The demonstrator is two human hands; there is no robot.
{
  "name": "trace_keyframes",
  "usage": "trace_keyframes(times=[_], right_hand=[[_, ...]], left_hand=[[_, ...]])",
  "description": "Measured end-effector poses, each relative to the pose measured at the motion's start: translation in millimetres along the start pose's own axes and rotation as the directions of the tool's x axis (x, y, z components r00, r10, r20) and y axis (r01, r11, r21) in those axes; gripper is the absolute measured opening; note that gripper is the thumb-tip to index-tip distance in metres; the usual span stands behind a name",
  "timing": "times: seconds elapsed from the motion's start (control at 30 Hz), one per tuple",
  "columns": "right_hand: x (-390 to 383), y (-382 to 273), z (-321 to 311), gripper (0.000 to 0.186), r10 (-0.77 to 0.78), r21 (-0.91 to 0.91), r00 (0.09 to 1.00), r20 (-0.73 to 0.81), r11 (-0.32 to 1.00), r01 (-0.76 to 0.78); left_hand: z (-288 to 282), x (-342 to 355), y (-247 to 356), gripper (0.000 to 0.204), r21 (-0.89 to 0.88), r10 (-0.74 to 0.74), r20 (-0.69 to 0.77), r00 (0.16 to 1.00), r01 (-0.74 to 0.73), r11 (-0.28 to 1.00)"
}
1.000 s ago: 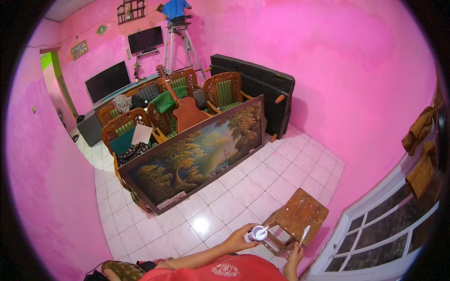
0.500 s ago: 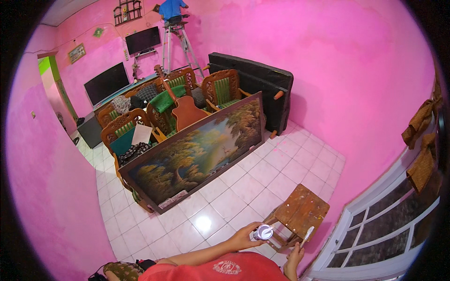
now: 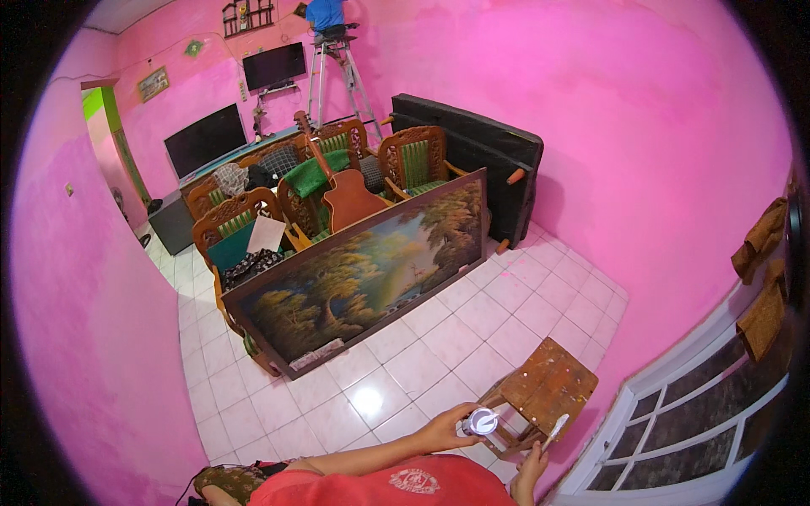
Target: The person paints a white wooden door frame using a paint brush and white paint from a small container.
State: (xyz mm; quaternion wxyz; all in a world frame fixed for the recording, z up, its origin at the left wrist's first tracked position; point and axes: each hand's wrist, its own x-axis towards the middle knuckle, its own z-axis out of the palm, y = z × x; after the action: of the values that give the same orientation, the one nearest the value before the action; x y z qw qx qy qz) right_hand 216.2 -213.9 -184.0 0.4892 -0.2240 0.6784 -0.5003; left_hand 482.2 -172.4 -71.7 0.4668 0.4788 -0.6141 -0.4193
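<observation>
My left hand (image 3: 447, 428) is wrapped round a small can of white paint (image 3: 482, 421), its open top facing up. In my right hand (image 3: 530, 469) is a paintbrush (image 3: 556, 426), held by the handle with its white-coated bristles pointing up and away. The brush is apart from the can, to its right. Just beyond both hands stands a wooden stool (image 3: 548, 384), its top spotted with paint.
A white-framed window (image 3: 675, 430) with brown curtains (image 3: 764, 312) lies to the right. Ahead, a large framed painting (image 3: 371, 278) leans against carved chairs (image 3: 413, 160) and a guitar (image 3: 350, 198). Far back, a person in blue (image 3: 325, 15) is atop a stepladder (image 3: 337, 76).
The room has shifted slightly rightward in view as my head turned a little left. Both hands keep their hold on the can and the brush, in nearly the same places.
</observation>
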Motion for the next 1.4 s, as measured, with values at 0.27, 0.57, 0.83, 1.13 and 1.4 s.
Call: trace_keyframes(times=[0.27,0.57,0.83,1.13,1.4], right_hand=[[1,10,-5,0.026,-0.023,-0.005,1.000,0.018,1.000,0.024],[3,7,-9,0.025,-0.026,0.008,0.997,0.072,1.000,0.025],[1,4,1,0.029,-0.011,-0.009,0.994,0.108,1.000,0.012],[15,13,14,0.032,0.009,-0.139,0.990,0.141,0.990,0.011],[0,-2,31,0.030,-0.001,-0.073,0.978,0.207,0.997,0.016]], left_hand=[[-1,-3,-8,0.067,0.001,0.021,0.008,1.000,-0.021,1.000],[-3,-10,-10,0.068,0.015,0.054,-0.059,0.997,-0.053,0.998],[-8,-17,-15,0.068,-0.011,0.038,-0.086,0.996,-0.039,0.999],[-12,-25,-24,0.073,0.000,0.036,-0.125,0.991,-0.037,0.999],[-17,-27,-13,0.075,-0.117,-0.103,-0.076,0.992,0.094,0.989]])
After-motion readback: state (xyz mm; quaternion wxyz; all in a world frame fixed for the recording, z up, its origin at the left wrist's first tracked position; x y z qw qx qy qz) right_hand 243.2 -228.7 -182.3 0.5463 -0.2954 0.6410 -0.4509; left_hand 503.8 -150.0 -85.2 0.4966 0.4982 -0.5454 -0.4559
